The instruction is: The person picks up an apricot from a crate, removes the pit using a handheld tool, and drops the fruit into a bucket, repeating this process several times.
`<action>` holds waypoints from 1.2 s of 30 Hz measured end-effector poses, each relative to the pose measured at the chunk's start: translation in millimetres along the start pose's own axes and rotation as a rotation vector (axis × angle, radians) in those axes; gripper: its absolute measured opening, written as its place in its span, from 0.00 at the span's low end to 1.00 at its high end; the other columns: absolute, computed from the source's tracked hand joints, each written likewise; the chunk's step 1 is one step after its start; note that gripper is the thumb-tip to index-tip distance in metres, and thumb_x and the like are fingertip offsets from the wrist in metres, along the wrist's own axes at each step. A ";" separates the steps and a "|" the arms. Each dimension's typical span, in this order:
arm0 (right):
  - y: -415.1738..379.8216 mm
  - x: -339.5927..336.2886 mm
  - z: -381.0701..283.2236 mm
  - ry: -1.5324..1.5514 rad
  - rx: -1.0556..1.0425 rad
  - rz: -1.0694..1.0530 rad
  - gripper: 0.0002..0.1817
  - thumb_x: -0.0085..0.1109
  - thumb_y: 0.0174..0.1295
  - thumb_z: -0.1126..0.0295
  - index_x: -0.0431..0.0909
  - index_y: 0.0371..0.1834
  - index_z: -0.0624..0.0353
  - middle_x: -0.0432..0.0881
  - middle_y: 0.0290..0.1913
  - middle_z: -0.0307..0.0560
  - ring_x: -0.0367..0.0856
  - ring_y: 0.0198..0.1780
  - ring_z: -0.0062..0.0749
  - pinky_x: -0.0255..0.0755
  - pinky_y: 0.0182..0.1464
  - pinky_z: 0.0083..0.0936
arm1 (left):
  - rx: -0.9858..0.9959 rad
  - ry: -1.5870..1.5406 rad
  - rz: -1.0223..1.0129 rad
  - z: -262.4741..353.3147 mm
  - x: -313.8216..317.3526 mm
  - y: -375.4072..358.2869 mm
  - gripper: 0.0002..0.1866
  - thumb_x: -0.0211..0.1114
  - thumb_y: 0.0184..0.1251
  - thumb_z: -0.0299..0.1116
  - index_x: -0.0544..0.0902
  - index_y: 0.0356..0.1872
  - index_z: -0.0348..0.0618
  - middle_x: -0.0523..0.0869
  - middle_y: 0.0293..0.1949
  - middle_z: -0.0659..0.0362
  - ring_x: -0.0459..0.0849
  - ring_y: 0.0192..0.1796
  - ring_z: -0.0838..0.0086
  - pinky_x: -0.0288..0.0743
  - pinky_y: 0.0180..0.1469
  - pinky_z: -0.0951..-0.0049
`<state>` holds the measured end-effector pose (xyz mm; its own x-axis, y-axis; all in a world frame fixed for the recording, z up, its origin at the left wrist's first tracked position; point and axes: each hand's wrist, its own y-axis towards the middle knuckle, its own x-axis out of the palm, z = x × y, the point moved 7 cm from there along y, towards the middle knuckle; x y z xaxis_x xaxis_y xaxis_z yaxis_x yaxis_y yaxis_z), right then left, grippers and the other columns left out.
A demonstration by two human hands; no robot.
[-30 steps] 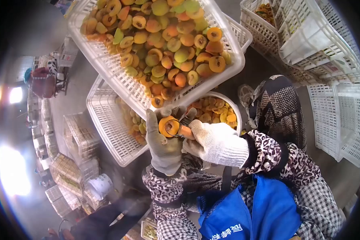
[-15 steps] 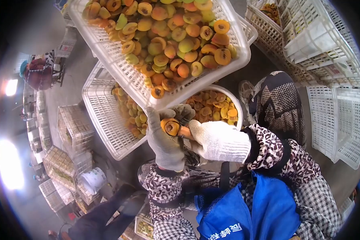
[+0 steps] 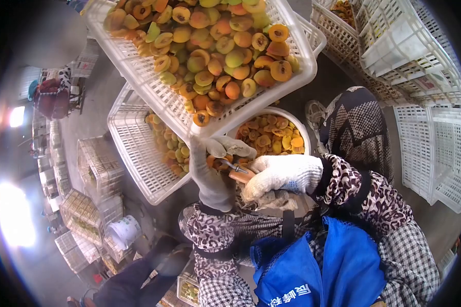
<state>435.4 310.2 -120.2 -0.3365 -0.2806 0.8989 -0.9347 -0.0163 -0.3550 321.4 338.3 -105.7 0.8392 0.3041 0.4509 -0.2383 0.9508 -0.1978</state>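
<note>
My right hand [image 3: 287, 176], in a whitish knitted glove, is closed round the wooden handle of a small pitting tool [image 3: 242, 173]. The tool's thin metal end points left into the palm of my left hand [image 3: 210, 176]. That hand wears a greyish glove, and its fingers curl round an apricot half [image 3: 219, 163], mostly hidden by the fingers and the tool. Just beyond both hands stands a white tub [image 3: 306, 134] of pitted orange apricot pieces. Above it, a white crate [image 3: 305, 77] holds many cut apricots, some with stones showing.
A lower white crate [image 3: 133, 153] with more apricots sits at left, partly under the upper one. Stacked white crates [image 3: 394, 46] rise at right, beside my knee [image 3: 356, 128]. Further left are more crates [image 3: 100, 163], a white bucket [image 3: 124, 231] and a person [image 3: 54, 94].
My right hand has turned, so the tool's metal end now shows between the hands. The apricot has sunk deeper into my left hand, whose fingers have closed over it more.
</note>
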 end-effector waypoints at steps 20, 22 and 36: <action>-6.3 -187.1 15.0 -2.049 0.517 0.843 0.12 0.57 0.60 0.68 0.80 0.47 0.57 0.85 0.31 0.50 0.87 0.31 0.42 0.77 0.26 0.42 | 0.739 1.308 0.666 86.8 -76.1 20.6 0.14 0.67 0.65 0.42 0.80 0.38 0.42 0.80 0.24 0.62 0.80 0.28 0.67 0.76 0.39 0.61; -21.0 -158.2 -0.9 -2.035 0.301 0.846 0.12 0.57 0.60 0.69 0.80 0.45 0.57 0.85 0.30 0.50 0.86 0.30 0.42 0.77 0.26 0.42 | 1.333 1.873 0.814 81.9 -51.2 21.4 0.12 0.69 0.62 0.40 0.82 0.34 0.43 0.80 0.22 0.63 0.80 0.25 0.67 0.75 0.37 0.60; -41.8 -96.1 -20.9 -1.960 0.138 0.916 0.19 0.52 0.62 0.53 0.80 0.49 0.49 0.86 0.37 0.51 0.86 0.40 0.49 0.80 0.42 0.41 | 0.001 2.176 0.042 -54.1 -87.4 130.9 0.14 0.56 0.63 0.37 0.86 0.40 0.41 0.88 0.32 0.48 0.88 0.39 0.53 0.80 0.42 0.54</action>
<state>504.4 357.8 -186.4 0.0343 -0.6061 -0.7946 -0.5825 0.6340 -0.5087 243.3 433.0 -218.1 -0.0798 -0.2051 -0.9755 -0.2660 0.9475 -0.1775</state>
